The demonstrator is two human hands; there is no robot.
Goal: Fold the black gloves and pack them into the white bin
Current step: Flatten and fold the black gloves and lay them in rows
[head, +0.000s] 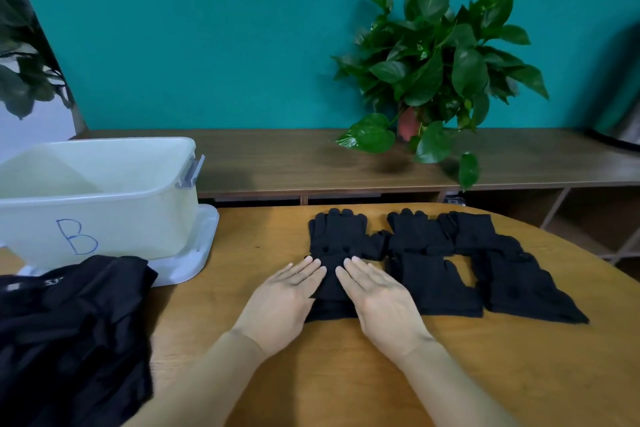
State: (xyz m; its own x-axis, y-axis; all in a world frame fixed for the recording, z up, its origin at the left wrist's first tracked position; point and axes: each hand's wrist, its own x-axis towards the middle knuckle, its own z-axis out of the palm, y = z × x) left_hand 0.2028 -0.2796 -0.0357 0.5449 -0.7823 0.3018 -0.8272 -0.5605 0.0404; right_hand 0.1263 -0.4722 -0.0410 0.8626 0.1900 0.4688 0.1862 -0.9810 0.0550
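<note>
Both hands lie flat, fingers straight and together, pressing the leftmost glove: the left hand on its left edge, the right hand on its right side, neither curled round anything. More gloves lie in a row just right of it on the table. The bin stands well left of that glove, on its lid, with dark cloth nearer the person. The knit looks soft, light and limp, so it should fold readily but sag if lifted by one corner. A good hold is likely the cuff end, pinched at both edges and carried over toward the fingers.
</note>
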